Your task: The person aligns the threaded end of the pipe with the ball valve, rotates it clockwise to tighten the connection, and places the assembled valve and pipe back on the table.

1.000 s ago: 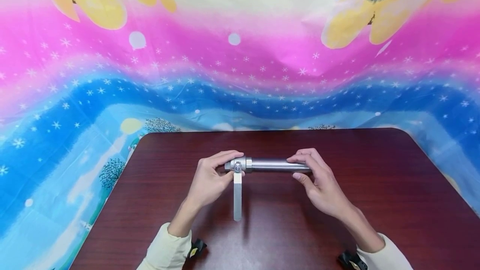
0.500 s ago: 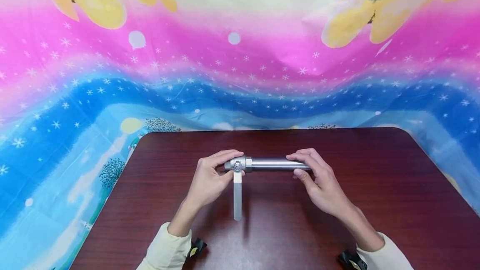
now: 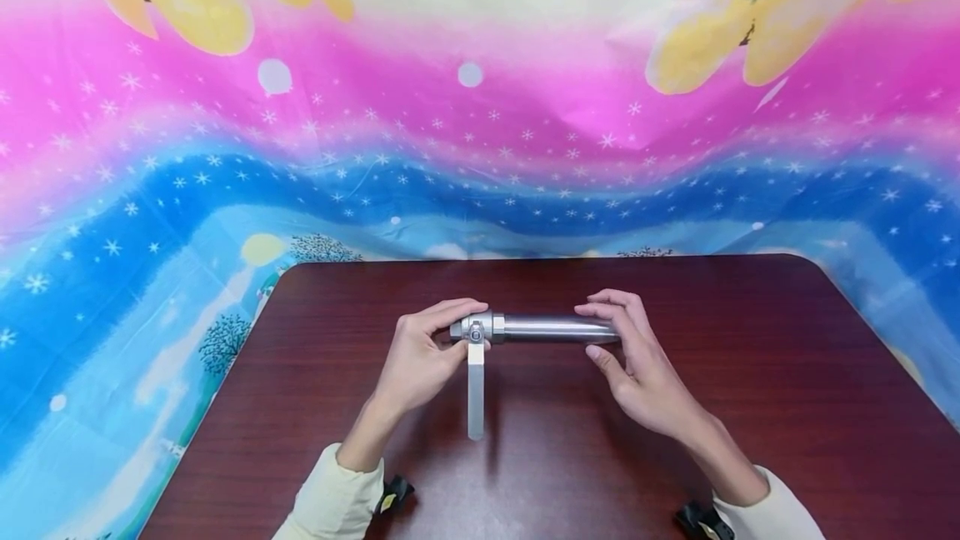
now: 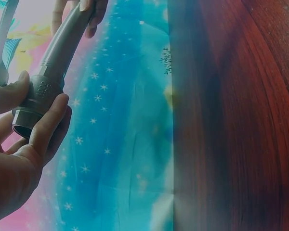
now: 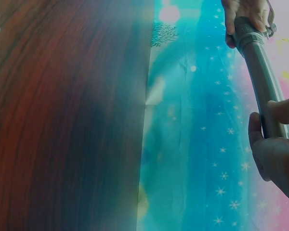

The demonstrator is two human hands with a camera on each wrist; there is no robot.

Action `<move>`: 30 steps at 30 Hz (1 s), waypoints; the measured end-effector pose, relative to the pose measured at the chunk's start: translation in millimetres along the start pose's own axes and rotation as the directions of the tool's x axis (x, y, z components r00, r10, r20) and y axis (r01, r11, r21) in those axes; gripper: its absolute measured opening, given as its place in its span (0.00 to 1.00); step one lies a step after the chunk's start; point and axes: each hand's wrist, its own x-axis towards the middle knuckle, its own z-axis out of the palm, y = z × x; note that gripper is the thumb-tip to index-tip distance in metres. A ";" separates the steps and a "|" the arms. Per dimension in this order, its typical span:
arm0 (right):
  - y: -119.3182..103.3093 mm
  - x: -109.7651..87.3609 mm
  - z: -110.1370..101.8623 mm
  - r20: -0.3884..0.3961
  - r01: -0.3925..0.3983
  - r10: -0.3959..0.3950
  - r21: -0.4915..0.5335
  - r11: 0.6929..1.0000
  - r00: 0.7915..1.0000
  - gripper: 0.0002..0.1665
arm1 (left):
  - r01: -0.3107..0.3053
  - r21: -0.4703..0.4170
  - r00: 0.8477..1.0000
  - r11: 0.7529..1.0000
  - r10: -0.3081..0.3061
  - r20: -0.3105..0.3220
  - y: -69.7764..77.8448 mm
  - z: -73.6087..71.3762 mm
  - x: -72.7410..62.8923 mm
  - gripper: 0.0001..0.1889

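Note:
My left hand [image 3: 416, 361] grips the body of a metal ball valve [image 3: 483, 324] between thumb and fingers. The valve's flat lever handle [image 3: 476, 394] points toward me. In the left wrist view the open bore of a hex end [image 4: 23, 129] faces out past the fingers. A smooth steel pipe [image 3: 543, 328] extends rightward from the valve's other end, level above the table. My right hand [image 3: 648, 377] is loosely curled round the pipe's far end, thumb below and fingers above. In the right wrist view its thumb [image 5: 282, 110] lies across the pipe.
A dark red wooden table [image 3: 337, 407] with rounded back corners lies beneath both hands. Behind and beside it hangs a patterned cloth [image 3: 480, 173] in pink and blue. Black straps [image 3: 393, 494] show at the cream sleeves [image 3: 337, 490].
The right hand's fingers have loosened and lifted slightly off the top of the pipe. Left hand, valve and lever keep nearly the same position.

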 end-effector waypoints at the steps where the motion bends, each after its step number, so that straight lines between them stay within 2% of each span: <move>1: 0.3 0.0 -0.1 -0.005 0.005 -0.005 -0.003 1.000 1.000 0.36 | -0.003 0.003 1.000 1.000 0.003 0.000 0.4 -0.1 0.1 0.25; 5: 2.7 1.1 -0.5 -0.028 0.035 -0.035 -0.012 0.999 0.999 0.32 | -0.004 0.008 1.000 1.000 0.004 0.001 1.6 -0.7 0.2 0.25; 17: 2.6 3.0 -1.2 -0.052 0.069 -0.068 0.018 0.997 0.996 0.30 | -0.008 0.010 1.000 1.000 0.008 -0.004 3.1 -1.4 -0.1 0.25; 25: 4.8 2.3 -3.3 -0.006 0.020 -0.020 0.052 0.998 1.000 0.26 | -0.007 0.004 1.000 1.000 0.007 -0.005 3.5 -1.4 -0.1 0.26; 30: 3.9 1.2 -2.0 0.001 0.000 0.000 0.036 0.999 1.000 0.27 | -0.012 0.003 1.000 1.000 0.012 -0.006 0.9 -0.4 -0.3 0.27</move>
